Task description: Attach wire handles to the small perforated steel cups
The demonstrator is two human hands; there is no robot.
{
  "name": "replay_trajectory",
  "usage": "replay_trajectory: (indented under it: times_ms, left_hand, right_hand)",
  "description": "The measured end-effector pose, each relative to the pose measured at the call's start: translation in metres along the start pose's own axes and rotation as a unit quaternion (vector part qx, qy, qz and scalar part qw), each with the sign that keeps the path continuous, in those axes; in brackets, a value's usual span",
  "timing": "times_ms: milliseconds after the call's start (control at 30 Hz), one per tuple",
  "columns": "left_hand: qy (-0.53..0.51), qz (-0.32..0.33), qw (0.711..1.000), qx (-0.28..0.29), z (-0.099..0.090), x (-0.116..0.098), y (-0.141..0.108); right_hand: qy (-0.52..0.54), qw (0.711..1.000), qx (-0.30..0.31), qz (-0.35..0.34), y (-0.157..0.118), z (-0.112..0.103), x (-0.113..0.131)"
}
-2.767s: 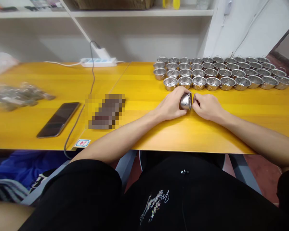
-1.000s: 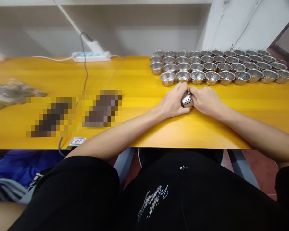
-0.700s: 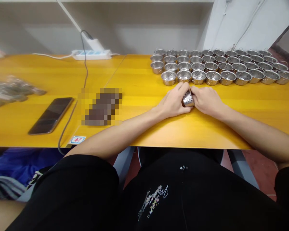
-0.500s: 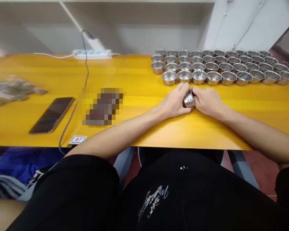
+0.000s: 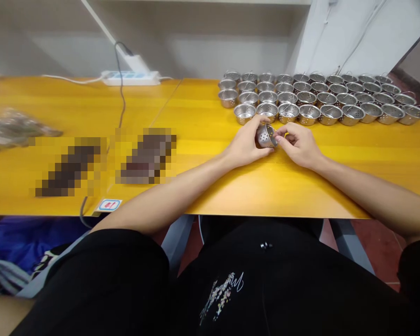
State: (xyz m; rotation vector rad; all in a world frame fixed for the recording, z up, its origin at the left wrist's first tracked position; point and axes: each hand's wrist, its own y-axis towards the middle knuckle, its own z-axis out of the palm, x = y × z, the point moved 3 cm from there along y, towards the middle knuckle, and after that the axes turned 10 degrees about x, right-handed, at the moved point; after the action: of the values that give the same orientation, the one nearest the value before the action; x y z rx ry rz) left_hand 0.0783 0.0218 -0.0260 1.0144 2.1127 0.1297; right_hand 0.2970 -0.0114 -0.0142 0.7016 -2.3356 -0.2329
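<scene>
A small metal tea strainer basket (image 5: 264, 136) with punched holes and a thin wire handle is tilted on its side, its mouth turned toward the right. My left hand (image 5: 243, 145) is closed round its body, thumb below and fingers above. At the rim, the thumb and forefinger of my right hand (image 5: 300, 145) are pinched together on the handle or the edge; which of the two I cannot make out. Just beyond my hands, rows of similar strainer baskets (image 5: 330, 115) stand upright, many with their wire handles showing.
On the yellow table (image 5: 203, 186) to the left lie two blurred-out dark flat objects, clear plastic bags (image 5: 19, 128) and a grey cable (image 5: 121, 98). A white power strip (image 5: 131, 78) sits at the back. A small label (image 5: 109, 205) marks the front edge.
The strainer basket has turned in my left hand, so that more of its side and mouth shows. My right hand has shifted from wrapping it to pinching at its rim.
</scene>
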Motion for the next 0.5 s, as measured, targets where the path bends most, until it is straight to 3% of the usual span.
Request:
replay_trajectory:
  times_ms: [100, 233, 500]
  left_hand:
    - [0.004, 0.019, 1.0, 0.016, -0.001, -0.002, -0.001]
    - [0.024, 0.093, 0.994, 0.058, -0.001, -0.009, -0.002]
    - [0.073, 0.084, 0.992, 0.063, 0.002, -0.018, -0.006]
  right_hand:
    - [0.002, 0.997, 0.041, -0.061, -0.001, 0.0, 0.005]
    - [0.026, 0.987, 0.104, -0.12, -0.003, 0.004, 0.008]
    - [-0.039, 0.996, 0.062, -0.057, -0.002, 0.008, 0.008]
